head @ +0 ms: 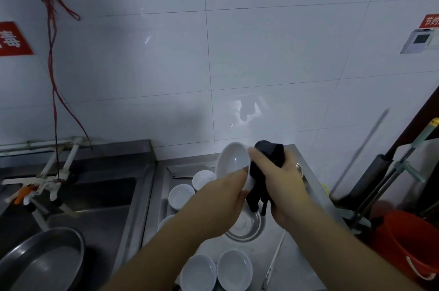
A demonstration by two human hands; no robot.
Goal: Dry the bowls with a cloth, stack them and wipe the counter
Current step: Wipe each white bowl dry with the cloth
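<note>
While a round metal pan (40,259) sits in the sink (99,198) at the lower left of the frame, with the white tap pipes (59,169) above it and a red cord (53,77) hanging down the tiled wall (261,53), the steel worktop (292,255) fills the lower middle. Two white bowls (181,195) stand upright on it just left of centre, one behind the other, with the rim of another, partly hidden, below them, and a pair of upright bowls (234,269) lies side by side at the bottom edge. A small steel dish (244,226) rests between these groups, under the hands. The left hand (223,198) comes in from the bottom and grips a white bowl (234,160) by its lower rim, its fingers curled round the edge; this bowl is held above the worktop, tilted on edge, its opening facing toward the camera and slightly left, its oval outline running from lower left to upper right. Just beside it, the right hand (282,181) holds a dark cloth (263,172) bunched in a closed grip, with the thumb lying across the bowl's right rim; the cloth seems to press against the bowl's outer side, though that contact is hidden. At the lower right stand a red bucket (408,245) and mop handles (392,176).
</note>
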